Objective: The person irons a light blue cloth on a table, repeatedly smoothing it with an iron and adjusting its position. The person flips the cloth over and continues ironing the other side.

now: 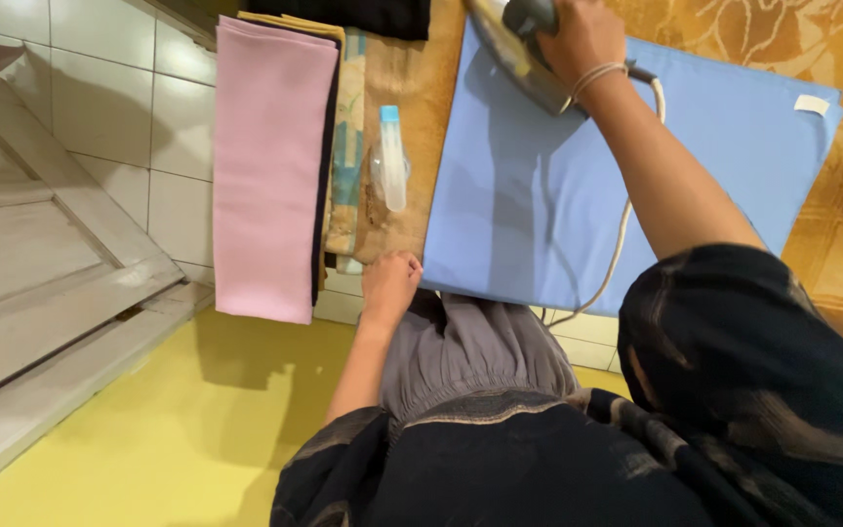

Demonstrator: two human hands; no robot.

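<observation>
Blue cloth (539, 195) under outstretched hands (585, 39).

Smooth matt blue cloth (539, 185) lies under a shiny metal-soled iron (519, 59), beside a clear plastic spray bottle (391, 161).

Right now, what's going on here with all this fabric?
A person is ironing. Their right hand grips the handle of an iron resting on the far edge of a light blue cloth spread flat on the padded surface. Their left hand rests at the cloth's near corner. Beside it lie a small spray bottle and a folded pink cloth on top of other folded fabrics. The iron's cord trails over the blue cloth.
</observation>
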